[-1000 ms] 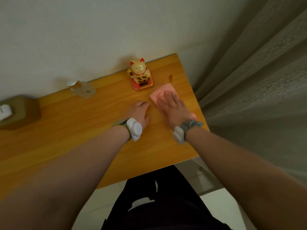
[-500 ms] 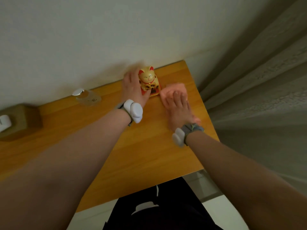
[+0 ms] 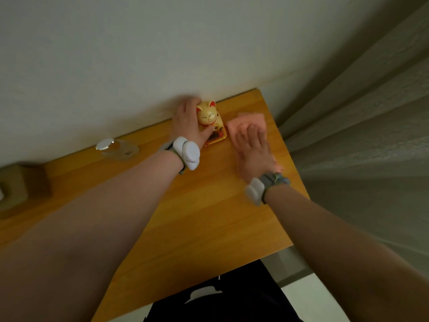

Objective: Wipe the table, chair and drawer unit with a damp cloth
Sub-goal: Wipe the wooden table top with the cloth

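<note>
- Since a second ago the left hand (image 3: 188, 122) has left the bare wood beside the cloth (image 3: 246, 119) and reached far to the cat (image 3: 210, 117). The right hand (image 3: 253, 147) has pushed the cloth farther toward the far right corner.
- Cloth: pink, lying flat on the table (image 3: 209, 217) at the far right, just right of the cat and close to the right edge. It looks soft, limp and light, and being damp it should cling to the wood. A flat palm on top drives it well, while a pinch at a free edge would lift it.
- Right hand: spread flat on the near part of the cloth, fingers straight and pointing far, pressing down rather than gripping. The forearm comes in from the near right.
- Left hand: wrapped on the cat's left side, fingers behind it against the wall (image 3: 162, 54), thumb across its front. The cat looks hard, smooth and likely breakable, so it probably wants a steady lift clear of the wiping path.
- Hands are apart, with the cat between them.
- Chair and drawer unit are out of view.
</note>
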